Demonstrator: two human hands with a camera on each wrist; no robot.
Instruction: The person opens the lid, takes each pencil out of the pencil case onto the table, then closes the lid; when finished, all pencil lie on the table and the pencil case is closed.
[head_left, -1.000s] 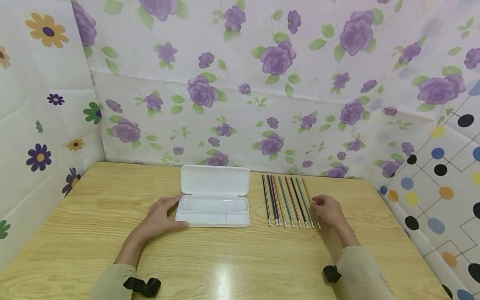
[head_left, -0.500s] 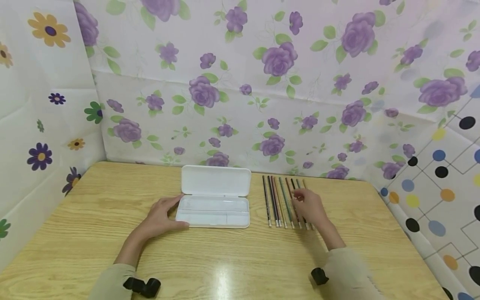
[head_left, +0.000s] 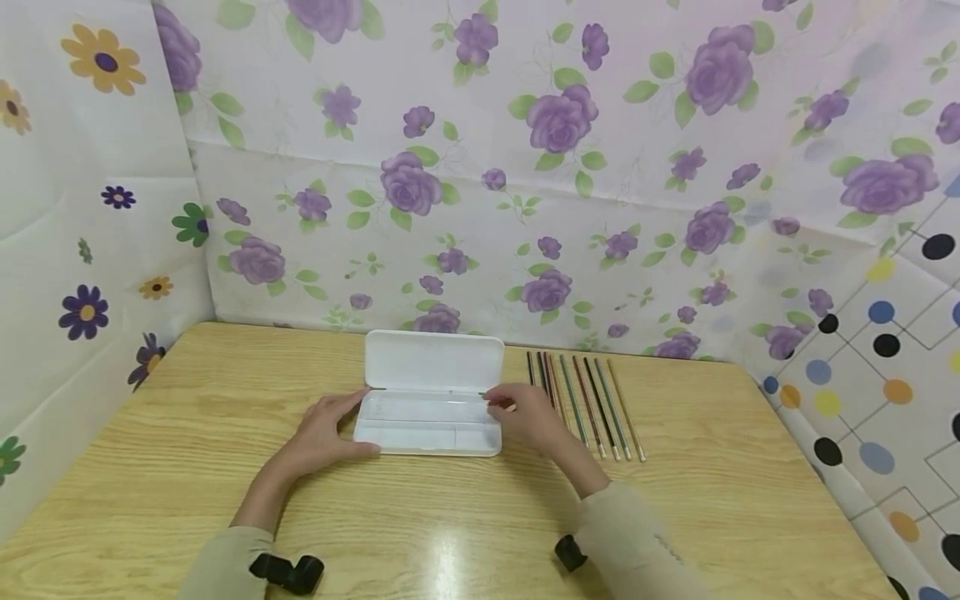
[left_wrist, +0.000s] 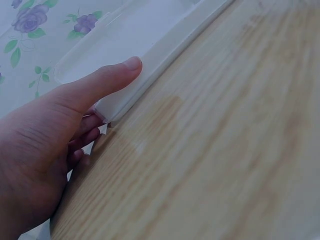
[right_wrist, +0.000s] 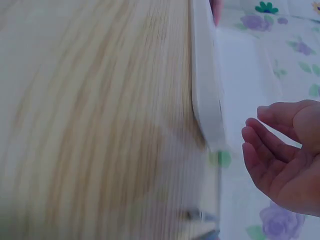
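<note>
A white pencil case (head_left: pixel 417 437) lies with its lid (head_left: pixel 435 360) raised at the back; its tray has divided compartments. My left hand (head_left: pixel 322 435) holds the case's left end, thumb along the front wall and fingers round the far side. In the left wrist view, that thumb (left_wrist: pixel 112 80) presses on the white wall. My right hand (head_left: pixel 528 417) is over the case's right end, fingers loosely bent. The right wrist view shows nothing between the thumb and fingers of this hand (right_wrist: pixel 285 150). Several pencils (head_left: pixel 594 408) with eraser ends lie in a row to the right, some partly hidden by the right hand.
Everything lies on a wood-grain table (head_left: pixel 450 517). A flowered cloth wall (head_left: pixel 465 208) stands right behind its back edge, with patterned cloth on both sides. Small black wrist devices (head_left: pixel 288 573) are worn on both sleeves.
My right hand has moved left from the rightmost pencil, across the row, to the case's right end. The left hand and the case have stayed put.
</note>
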